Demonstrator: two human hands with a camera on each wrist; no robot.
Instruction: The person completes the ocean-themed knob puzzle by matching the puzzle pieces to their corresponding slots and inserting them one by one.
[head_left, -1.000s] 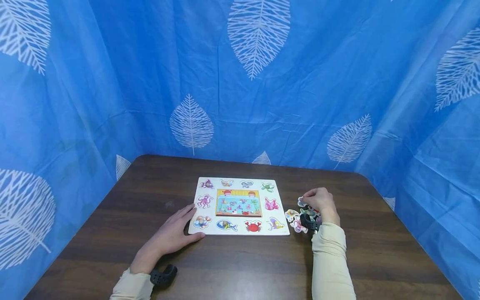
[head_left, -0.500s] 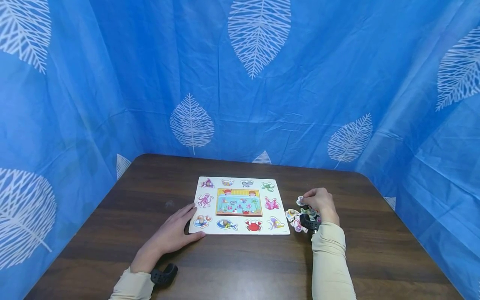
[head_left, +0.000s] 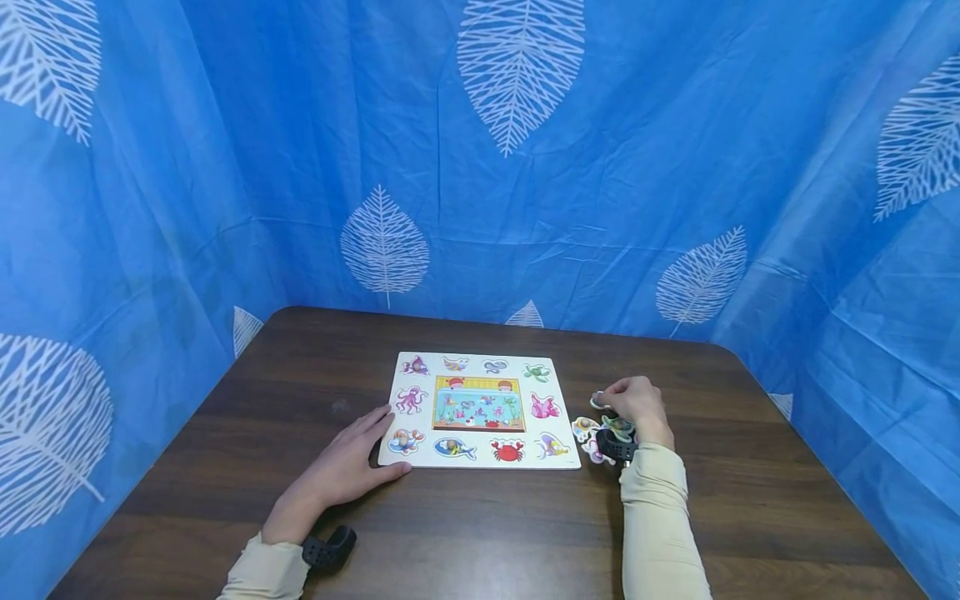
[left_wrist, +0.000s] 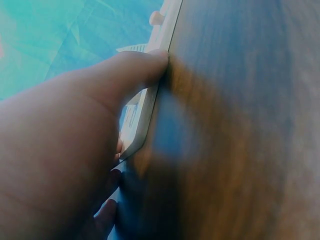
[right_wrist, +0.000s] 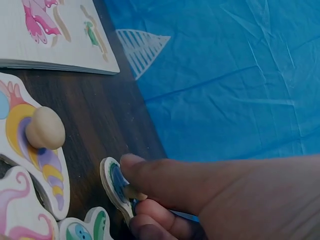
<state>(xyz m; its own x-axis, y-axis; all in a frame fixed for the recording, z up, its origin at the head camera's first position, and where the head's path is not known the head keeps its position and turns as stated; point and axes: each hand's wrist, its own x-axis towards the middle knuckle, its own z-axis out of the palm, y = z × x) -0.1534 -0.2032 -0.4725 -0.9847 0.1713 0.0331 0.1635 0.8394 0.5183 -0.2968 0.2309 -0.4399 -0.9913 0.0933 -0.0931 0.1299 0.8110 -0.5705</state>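
A white puzzle board (head_left: 480,454) with sea-animal pictures lies on the table. The left hand (head_left: 341,467) rests at its left side, thumb at the near edge and fingers along the left edge; the left wrist view shows the thumb against the board's side. To the board's right, the right hand (head_left: 641,408) pinches the wooden knob of a small blue-and-white piece (right_wrist: 116,185) between thumb and fingers, the piece tilted. Just beside it are a yellow-and-purple shell piece (right_wrist: 30,130), a pink piece (right_wrist: 20,205) and a green piece (right_wrist: 99,225), partly under the wrist in the head view.
The dark wooden table (head_left: 480,533) carries the board and the loose pieces. A blue curtain (head_left: 480,208) with white leaf prints hangs behind the table and at both sides. Black bands (head_left: 330,548) are on both wrists.
The right hand has shifted slightly to the left with the small piece, which moved a little away from the pile. The left hand stays at the board's edge.
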